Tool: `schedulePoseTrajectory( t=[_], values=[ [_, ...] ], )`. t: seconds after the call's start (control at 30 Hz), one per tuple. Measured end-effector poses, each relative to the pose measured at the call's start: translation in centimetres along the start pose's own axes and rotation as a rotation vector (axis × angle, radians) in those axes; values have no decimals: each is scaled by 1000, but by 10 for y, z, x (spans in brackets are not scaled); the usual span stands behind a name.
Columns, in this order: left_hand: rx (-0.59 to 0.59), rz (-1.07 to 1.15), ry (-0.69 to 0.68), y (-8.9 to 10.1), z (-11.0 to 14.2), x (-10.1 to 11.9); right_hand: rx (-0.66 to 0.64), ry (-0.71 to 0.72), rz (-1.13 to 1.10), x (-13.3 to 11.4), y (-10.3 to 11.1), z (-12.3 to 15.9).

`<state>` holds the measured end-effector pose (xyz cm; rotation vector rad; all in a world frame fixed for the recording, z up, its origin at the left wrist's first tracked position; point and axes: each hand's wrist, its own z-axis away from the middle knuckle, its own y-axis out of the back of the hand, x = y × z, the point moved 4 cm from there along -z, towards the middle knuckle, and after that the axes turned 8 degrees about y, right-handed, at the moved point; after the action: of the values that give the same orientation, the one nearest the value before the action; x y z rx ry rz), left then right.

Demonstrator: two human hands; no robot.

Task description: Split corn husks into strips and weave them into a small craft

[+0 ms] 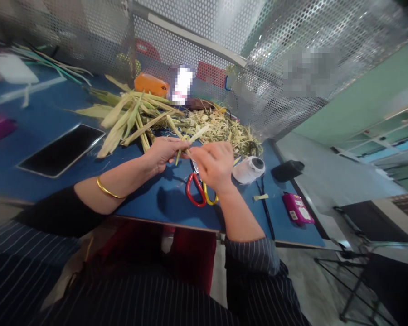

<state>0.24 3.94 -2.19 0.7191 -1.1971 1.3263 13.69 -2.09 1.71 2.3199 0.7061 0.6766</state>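
Above the blue table, my left hand (166,151) pinches a small piece of pale corn husk strips (200,132), crossed over one another with ends sticking out. Right beside it, my right hand (213,164) is closed, its fingertips meeting the piece; what they grip is hidden behind the fingers. Below the right hand lie scissors (196,190) with one red and one yellow handle, their blades partly covered. Long dried corn husks (122,113) are piled behind my left hand. A heap of shredded husk (221,129) spreads behind the right one.
A white thread spool (249,170) sits right of my hands, with a black spool (288,170) and a purple packet (298,208) beyond. At left lies a dark-screened tablet (61,149). An orange pouch (151,85) and perforated metal screen (190,36) stand behind the husks.
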Motion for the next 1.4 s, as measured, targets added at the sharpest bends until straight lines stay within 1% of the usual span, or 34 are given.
schedulePoseTrajectory(
  t=[0.07,0.1,0.17,0.23,0.33,0.4,0.5,0.67,0.77,0.83,0.93,1.0,1.07,1.13,1.23,1.33,1.4],
  values=[
    [14,33,-16,0,-1,0,-149,216,7,-16,-7,-3],
    [16,45,-16,0,-2,-1,-214,273,26,-22,-12,-3],
    [2,78,10,-2,-2,-3,-291,308,84,-30,-22,-4],
    [-19,118,49,-5,-1,-6,-312,311,138,-35,-30,-3],
    [-41,138,72,-7,-1,-6,-269,290,156,-37,-34,-2],
    [-16,89,66,-4,-1,-4,-213,278,100,-38,-33,-1],
    [35,13,54,2,-2,1,-147,325,-4,-44,-27,1],
    [52,29,36,5,-1,4,-40,396,-48,-56,-16,1],
    [69,34,46,4,-1,1,-26,430,-97,-58,-14,2],
    [62,27,47,3,-1,1,-35,413,-154,-57,-13,3],
    [6,41,23,2,-2,6,-18,271,-223,-49,-11,2],
    [-84,70,13,0,-1,10,-6,166,-245,-43,-10,2],
    [-175,73,16,-3,1,12,-11,111,-271,-39,-10,1],
    [-215,52,19,-4,3,12,-15,100,-293,-38,-10,1],
    [-163,43,23,-3,3,7,-28,146,-296,-42,-11,-1],
    [-71,73,17,-3,4,2,-23,241,-294,-50,-12,-2],
    [-32,84,7,-4,4,0,-10,296,-292,-55,-13,-2]
  ],
)
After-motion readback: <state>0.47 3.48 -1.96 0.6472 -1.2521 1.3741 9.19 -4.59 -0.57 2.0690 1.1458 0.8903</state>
